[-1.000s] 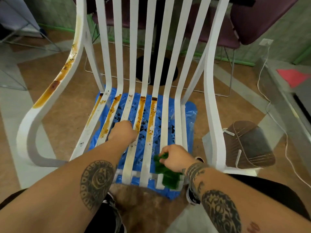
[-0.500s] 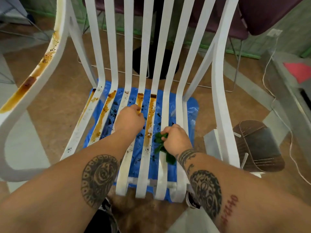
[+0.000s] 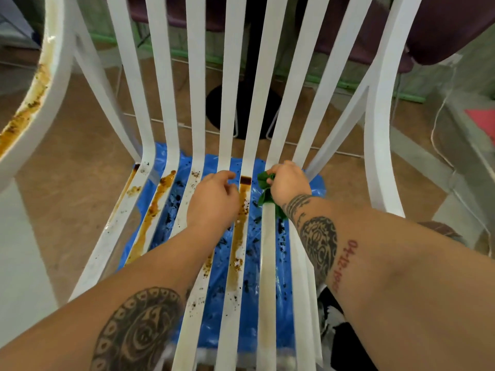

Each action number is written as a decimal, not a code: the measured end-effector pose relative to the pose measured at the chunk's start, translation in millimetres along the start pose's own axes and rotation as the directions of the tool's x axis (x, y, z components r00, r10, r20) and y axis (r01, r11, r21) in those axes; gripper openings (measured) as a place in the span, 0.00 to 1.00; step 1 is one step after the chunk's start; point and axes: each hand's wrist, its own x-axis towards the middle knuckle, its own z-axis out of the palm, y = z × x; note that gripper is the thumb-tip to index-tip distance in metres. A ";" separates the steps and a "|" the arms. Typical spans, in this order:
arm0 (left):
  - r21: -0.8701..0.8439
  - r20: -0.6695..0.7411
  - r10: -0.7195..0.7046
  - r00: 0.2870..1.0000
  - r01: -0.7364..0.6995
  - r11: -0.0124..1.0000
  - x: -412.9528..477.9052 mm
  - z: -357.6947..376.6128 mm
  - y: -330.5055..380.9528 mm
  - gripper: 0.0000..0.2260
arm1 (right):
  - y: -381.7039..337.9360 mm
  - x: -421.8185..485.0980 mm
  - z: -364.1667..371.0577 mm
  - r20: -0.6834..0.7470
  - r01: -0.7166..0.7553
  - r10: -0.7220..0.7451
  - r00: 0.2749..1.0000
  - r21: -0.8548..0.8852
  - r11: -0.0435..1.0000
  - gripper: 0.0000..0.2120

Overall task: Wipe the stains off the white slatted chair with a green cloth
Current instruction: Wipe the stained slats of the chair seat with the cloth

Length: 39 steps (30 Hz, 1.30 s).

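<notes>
The white slatted chair (image 3: pixel 197 84) fills the view, its seat slats running toward me. Brown and orange stains streak several left and middle seat slats (image 3: pixel 239 236) and the left armrest (image 3: pixel 32 103). My right hand (image 3: pixel 288 184) is shut on the crumpled green cloth (image 3: pixel 263 187), pressing it on a right-hand slat near where the seat bends up into the back. That slat looks pale and nearly clean below the cloth. My left hand (image 3: pixel 214 199) rests on a middle slat, fingers curled around its edge.
A blue plastic sheet (image 3: pixel 174 207) speckled with dark bits lies on the floor under the seat. A dark round table base (image 3: pixel 241 111) and purple chairs (image 3: pixel 442 28) stand behind. A brown cap (image 3: pixel 439 228) and a white cable (image 3: pixel 439 124) lie on the right.
My right hand has slid the green cloth up the slat, from the seat's front edge to its back bend. My left hand has also shifted farther along its slat.
</notes>
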 end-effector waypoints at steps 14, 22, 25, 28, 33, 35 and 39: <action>0.006 0.065 -0.029 0.997 0.029 1.000 -22.4 -5.1 -2.9 0.16 | 6.2 -83.5 5.4 0.198 0.147 -0.121 0.973 -0.120 0.982 0.20; 0.055 0.175 -0.083 0.981 0.075 0.996 -88.4 -30.8 8.0 0.19 | -3.9 -200.0 -7.9 0.290 0.115 -0.090 0.953 -0.072 0.991 0.16; 0.055 0.248 -0.111 0.962 0.101 0.993 -109.6 -37.0 13.9 0.19 | -10.1 -224.6 -19.3 0.364 0.106 -0.067 0.929 -0.088 0.990 0.14; 0.077 0.290 -0.133 0.948 0.115 0.990 -126.8 -45.9 20.1 0.19 | -15.2 -251.1 -32.1 0.439 0.077 -0.029 0.898 -0.091 0.993 0.12; 0.093 0.327 -0.150 0.933 0.126 0.988 -148.0 -72.9 35.2 0.16 | -24.1 -292.0 -51.2 0.588 0.024 0.026 0.809 -0.077 0.997 0.12; 0.050 0.346 -0.147 0.927 0.139 0.989 -156.4 -85.6 40.6 0.15 | -30.8 -296.8 -71.0 0.588 0.033 -0.004 0.809 -0.038 0.999 0.16; -0.118 0.366 -0.164 0.916 0.220 0.968 -175.0 -104.7 54.3 0.11 | -38.9 -283.8 -112.2 0.478 -0.231 0.071 0.876 0.286 0.930 0.14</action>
